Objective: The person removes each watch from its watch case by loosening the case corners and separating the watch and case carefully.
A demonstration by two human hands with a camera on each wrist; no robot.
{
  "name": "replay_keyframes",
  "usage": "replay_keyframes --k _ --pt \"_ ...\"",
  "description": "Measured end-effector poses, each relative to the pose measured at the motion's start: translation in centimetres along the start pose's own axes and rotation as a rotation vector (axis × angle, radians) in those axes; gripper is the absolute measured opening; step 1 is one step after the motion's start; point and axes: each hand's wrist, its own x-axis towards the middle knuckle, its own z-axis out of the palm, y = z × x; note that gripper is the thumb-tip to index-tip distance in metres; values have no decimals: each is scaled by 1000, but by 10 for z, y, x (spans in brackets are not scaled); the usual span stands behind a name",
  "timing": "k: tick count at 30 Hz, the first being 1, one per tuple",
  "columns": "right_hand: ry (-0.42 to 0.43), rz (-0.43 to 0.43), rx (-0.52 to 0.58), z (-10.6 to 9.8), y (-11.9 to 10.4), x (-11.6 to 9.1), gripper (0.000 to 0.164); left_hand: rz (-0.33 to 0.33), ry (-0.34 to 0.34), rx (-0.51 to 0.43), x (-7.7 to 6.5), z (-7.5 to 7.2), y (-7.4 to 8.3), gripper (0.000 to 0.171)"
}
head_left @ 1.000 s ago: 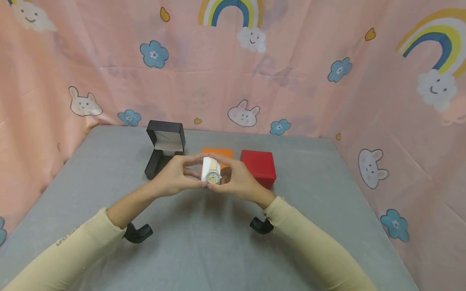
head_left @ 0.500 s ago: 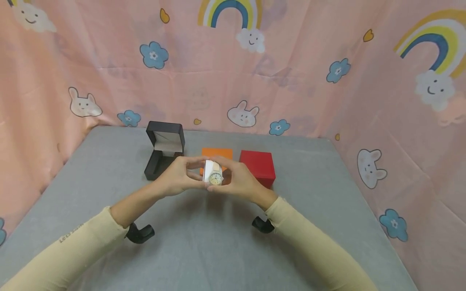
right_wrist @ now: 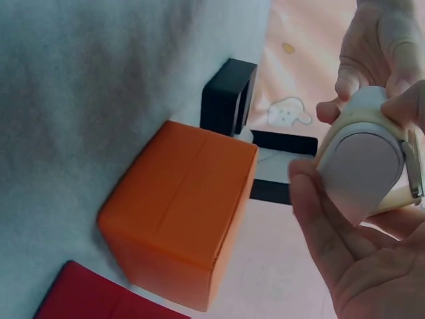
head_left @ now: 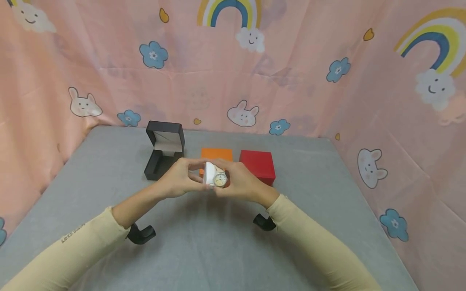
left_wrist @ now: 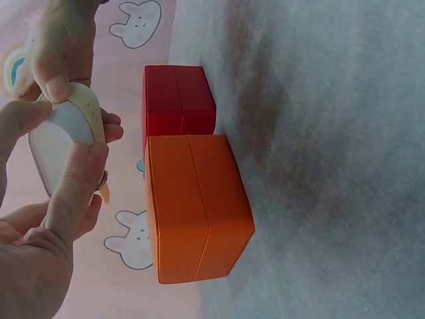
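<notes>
Above the table, both hands hold a white watch cushion [head_left: 209, 173] with a cream-strapped wristwatch [head_left: 220, 179] around its right end. The left hand [head_left: 178, 176] grips the cushion's left end between thumb and fingers. On the other side, the right hand [head_left: 242, 180] pinches the watch and its strap. The round pale dial faces the head camera. In the right wrist view, the cream strap [right_wrist: 352, 118] circles the cushion close to its flat end face [right_wrist: 362, 169], with a metal buckle at the side. Part of the strap is hidden behind the fingers.
An open black watch box [head_left: 165, 137] stands behind the left hand, its lid raised. A closed orange box [left_wrist: 192, 206] and a closed red box [head_left: 258, 165] sit behind the hands on the grey table [head_left: 204, 250]. A patterned pink curtain [head_left: 302, 93] hangs around.
The watch has shifted to the right along the cushion, and more of the cushion's white surface shows. The right fingers have closed further around the watch; both hands have drifted slightly right.
</notes>
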Motion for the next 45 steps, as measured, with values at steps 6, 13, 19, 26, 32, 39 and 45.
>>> replay_keyframes --k 6,13,19,26,32,39,45 --pt "-18 35 216 0 8 2 69 27 -34 -37 -2 -11 -1 79" --pt "-15 14 397 0 16 5 65 50 -158 -154 -2 -20 -1 74" --pt "49 20 358 1 14 4 60 50 -184 -204 -1 -22 -1 73" --pt "121 35 344 0 12 5 56 54 -134 -223 0 -22 -3 79" --pt "114 18 388 2 12 6 70 20 16 -157 0 -18 2 78" --pt "175 53 298 5 4 7 85 -3 79 -115 2 -10 12 80" --pt "155 72 271 2 1 7 85 -2 68 -104 3 -8 10 79"
